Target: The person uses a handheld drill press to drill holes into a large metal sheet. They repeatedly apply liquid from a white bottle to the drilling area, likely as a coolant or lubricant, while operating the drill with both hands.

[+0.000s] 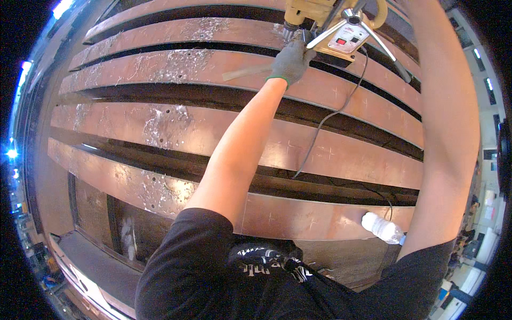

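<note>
Head view: reaching far with gloved left hand (291, 61) to a yellow magnetic drill (349, 44), honestly can't tell the grip.

There's the boxy yellow metal drilling machine (341, 49), sliced off by the top edge, and the bare arm (448, 106) at upper right too, its right hand out of sight! Top centre, the grey-gloved left hand (290, 61) has fingertips too obscured to read.
</note>
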Demonstrator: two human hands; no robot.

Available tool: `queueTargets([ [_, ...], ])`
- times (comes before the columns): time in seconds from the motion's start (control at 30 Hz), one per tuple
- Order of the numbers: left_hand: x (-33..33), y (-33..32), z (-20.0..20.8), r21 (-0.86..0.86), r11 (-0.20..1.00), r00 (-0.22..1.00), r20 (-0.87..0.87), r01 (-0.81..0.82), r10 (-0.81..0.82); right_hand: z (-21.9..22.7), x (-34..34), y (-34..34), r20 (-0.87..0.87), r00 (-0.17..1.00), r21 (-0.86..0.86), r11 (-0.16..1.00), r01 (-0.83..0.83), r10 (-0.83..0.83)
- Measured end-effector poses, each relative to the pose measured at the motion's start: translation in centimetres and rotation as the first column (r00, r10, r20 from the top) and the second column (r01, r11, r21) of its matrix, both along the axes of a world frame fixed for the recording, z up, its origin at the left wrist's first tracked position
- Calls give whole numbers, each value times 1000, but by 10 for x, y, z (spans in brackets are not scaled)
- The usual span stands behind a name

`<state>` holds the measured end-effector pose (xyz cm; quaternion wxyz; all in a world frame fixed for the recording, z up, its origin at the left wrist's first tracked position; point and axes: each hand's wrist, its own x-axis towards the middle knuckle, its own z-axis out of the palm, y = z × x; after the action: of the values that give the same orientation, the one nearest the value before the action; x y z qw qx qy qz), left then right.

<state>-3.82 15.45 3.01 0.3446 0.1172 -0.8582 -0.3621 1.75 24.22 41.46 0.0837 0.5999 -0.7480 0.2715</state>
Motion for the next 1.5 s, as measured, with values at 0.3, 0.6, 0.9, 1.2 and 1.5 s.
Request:
queueTargets([
  [0.3, 10, 8, 5, 150, 989, 995, 98, 14, -29, 3, -12, -6, -30, 924, 123, 916, 381, -380],
  [0.6, -5, 39, -6, 273, 960, 983, 155, 58, -103, -12, -42, -33, 239, 924, 213, 944, 252, -300],
  [0.9, 0, 49, -13, -68, 997, 933, 357, -19, 42, -17, -17, -39, 152, 958, 306, 933, 189, -244],
  [1.2, 74, 45, -1, -5, 990, 926, 354, 138, -128, -30, -56, -59, -53, 997, 324, 945, -41, 61],
  [1.5, 90, -59, 262, 26, 981, 814, -554, -193, 175, -61, -116, -83, -792, 584, 113, 983, -145, 178],
])
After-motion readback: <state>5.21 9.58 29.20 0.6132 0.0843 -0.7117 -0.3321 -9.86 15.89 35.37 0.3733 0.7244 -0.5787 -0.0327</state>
